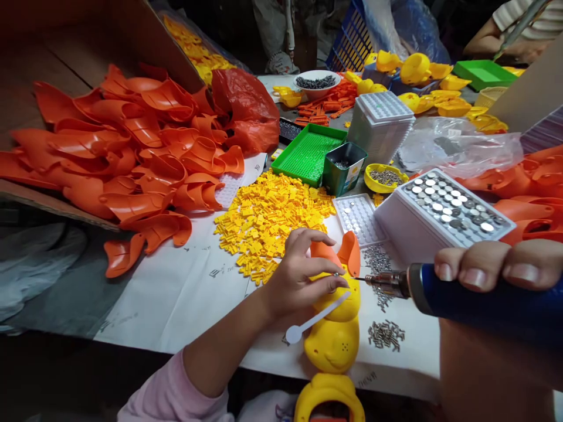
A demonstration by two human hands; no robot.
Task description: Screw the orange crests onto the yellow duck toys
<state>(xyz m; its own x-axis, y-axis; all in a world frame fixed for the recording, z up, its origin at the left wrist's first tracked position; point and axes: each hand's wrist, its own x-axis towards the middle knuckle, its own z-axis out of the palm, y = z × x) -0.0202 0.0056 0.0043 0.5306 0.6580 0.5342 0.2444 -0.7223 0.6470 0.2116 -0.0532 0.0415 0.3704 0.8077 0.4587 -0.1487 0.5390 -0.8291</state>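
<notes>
My left hand point(303, 266) curls over the upper part of a yellow plastic toy body point(332, 346), its fingertips close to a small shiny piece. Two orange flaps point(349, 252) stick up at the toy's far end. A thin white strip with a round end point(294, 334) crosses beside the toy. My right hand point(497, 266) is wrapped round a blue electric screwdriver point(457, 299), held level. Its bit points left, and the tip is at the toy near my left fingertips. The lower part of my right hand is hidden behind the tool.
Small yellow parts point(272, 217) lie heaped ahead. Orange shells point(145, 158) spill from a cardboard box at left. Loose screws point(387, 335) lie right of the toy. A stacked tray of metal discs point(453, 205), a green tray point(310, 153) and a dark tin point(344, 169) stand beyond. A co-worker's arm point(492, 44) shows far right.
</notes>
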